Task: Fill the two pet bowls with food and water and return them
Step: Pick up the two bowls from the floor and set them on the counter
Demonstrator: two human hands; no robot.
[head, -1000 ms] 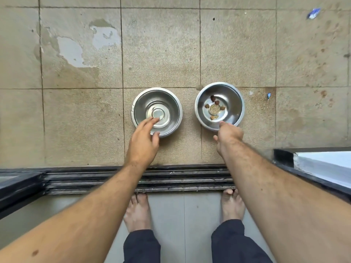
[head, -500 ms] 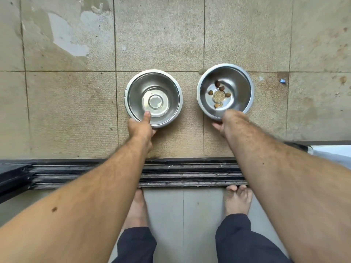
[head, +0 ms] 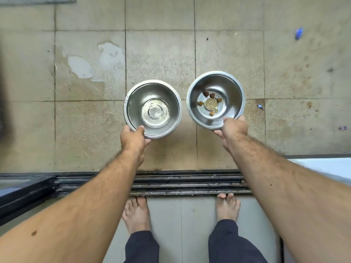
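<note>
Beyond the door track (head: 171, 184), the left hand (head: 133, 138) pinches the near rim of the left bowl (head: 152, 109), and the right hand (head: 232, 128) pinches that of the kibble bowl (head: 215, 99) (likely to carry both level for filling).

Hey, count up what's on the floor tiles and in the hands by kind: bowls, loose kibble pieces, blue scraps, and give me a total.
Steel bowls: 2, the left bowl in the left hand, the right bowl in the right hand
Kibble pieces in the right bowl: 5
Blue scraps on the tiles: 3
Total: 10
</note>
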